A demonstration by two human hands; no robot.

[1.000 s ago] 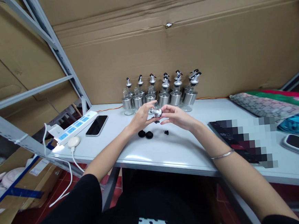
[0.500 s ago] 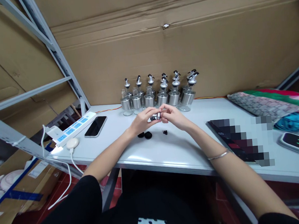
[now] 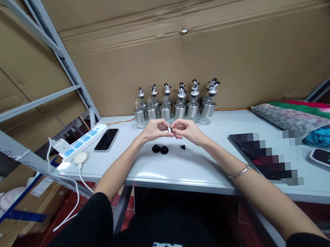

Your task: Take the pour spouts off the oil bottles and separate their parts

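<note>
Pinches a small silver-and-black part [image 3: 169, 129] between the left hand [image 3: 154, 130] and the right hand [image 3: 189, 130], both closed to a fingertip grip and almost meeting, over the white table [image 3: 203, 170] and in front of the bottles [image 3: 193, 109]. Probably grips from two opposite sides to stop so small a part from slipping or tipping. Has two black caps [image 3: 164, 150] just beside each other on the near side, with tiny black bits [image 3: 183, 147] to their right, likely placed there for a short reach. Has the bottles standing in two rows near the cardboard [image 3: 160, 59], presumably to leave working room in front; with spouts [image 3: 181, 93] on most, but bare glass necks [image 3: 165, 101] on the three at front left. Cannot make out the full shape of the held part behind the hands, nor count the tiny bits, nor see much of the back-row bottles. Cannot read the dark screen [image 3: 243, 151] at the right, masked by square blocks.
</note>
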